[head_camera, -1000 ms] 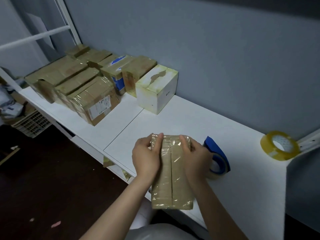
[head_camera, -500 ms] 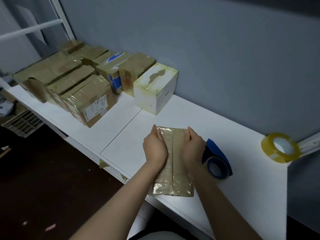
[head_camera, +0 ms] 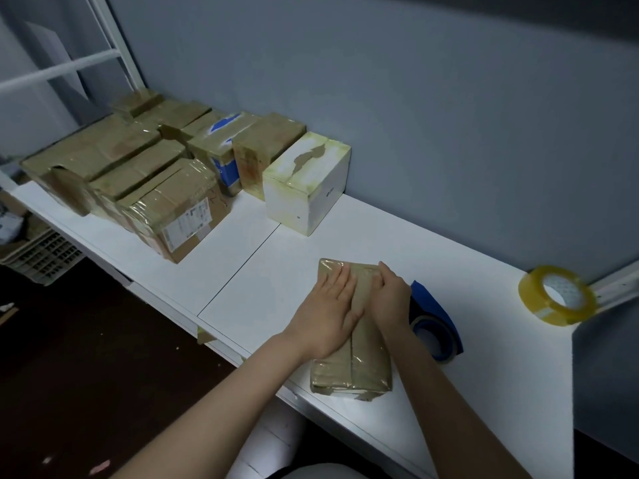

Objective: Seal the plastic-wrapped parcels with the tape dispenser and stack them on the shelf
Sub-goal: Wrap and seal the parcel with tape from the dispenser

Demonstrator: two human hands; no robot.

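Two bare forearms reach in from the bottom of the view over a white bench (head_camera: 501, 357). A flat brown parcel (head_camera: 366, 361) wrapped in clear plastic lies lengthwise under both hands, its near end at the bench's front edge. The left grip (head_camera: 326, 312) lies wide and flat, with straight fingers pressing on the parcel's left half. The right grip (head_camera: 389, 299) is narrow, its fingers curled over the parcel's far right part and holding it. Just right of the right grip lies a blue tape dispenser (head_camera: 435, 326), touching the bench. Further right, well apart, sits a yellowish tape roll (head_camera: 556, 295). Beyond the left grip stands a white box (head_camera: 307, 181) against the grey wall. Left of the box is a cluster of wrapped parcels (head_camera: 155, 174).
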